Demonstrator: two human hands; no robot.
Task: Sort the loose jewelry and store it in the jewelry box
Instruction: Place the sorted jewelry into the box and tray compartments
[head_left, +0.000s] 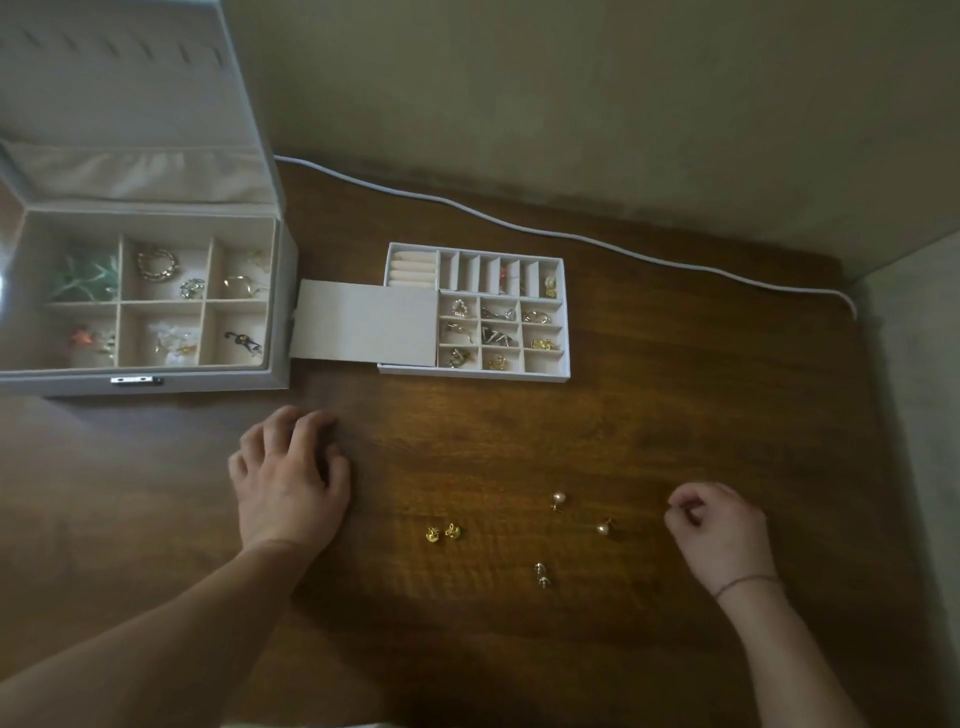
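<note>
Head view: left hand (291, 483) lies palm-down on the table (675, 415), fingers loosely together, holding nothing. Right hand (719, 530) is curled, thumb meeting forefinger; whether it pinches anything cannot be told. Between them lie 2 gold earrings (442, 533), 2 pearl studs (581, 514) and 2 small studs (542, 574). Box (140, 382) open at left, tray (475, 309) beside it.

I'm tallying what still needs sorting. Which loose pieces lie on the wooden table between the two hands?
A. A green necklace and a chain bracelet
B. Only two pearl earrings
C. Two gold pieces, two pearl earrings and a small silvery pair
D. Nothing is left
C: between the left hand and right hand lie two gold pieces, two pearl earrings and a small silvery pair.
</note>
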